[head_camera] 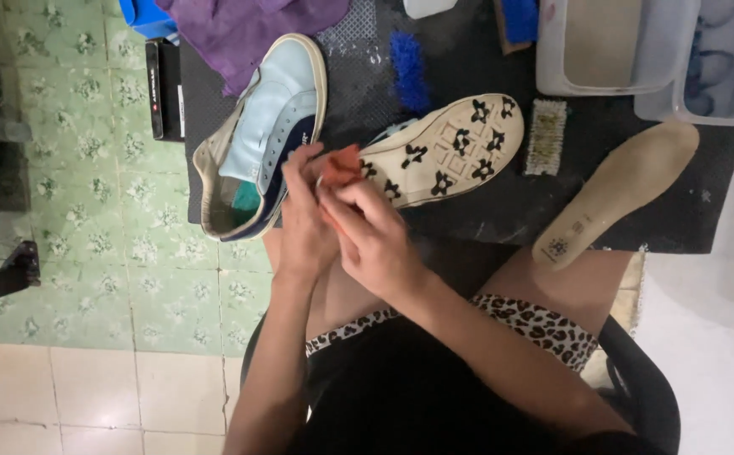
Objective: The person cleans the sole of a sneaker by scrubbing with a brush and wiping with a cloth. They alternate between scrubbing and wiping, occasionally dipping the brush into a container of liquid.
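Both hands meet over the lap: the left hand and the right hand share a tight grip on a small orange cloth, fingers pinched around it. Just at one o'clock from the cloth, touching it, a cream shoe lies sole up on the dark table. At eleven o'clock a pale blue shoe rests on its side. Farther at two o'clock lie a bristle brush and a loose insole. At one o'clock, two clear plastic tubs stand side by side; their contents are too blurred to tell.
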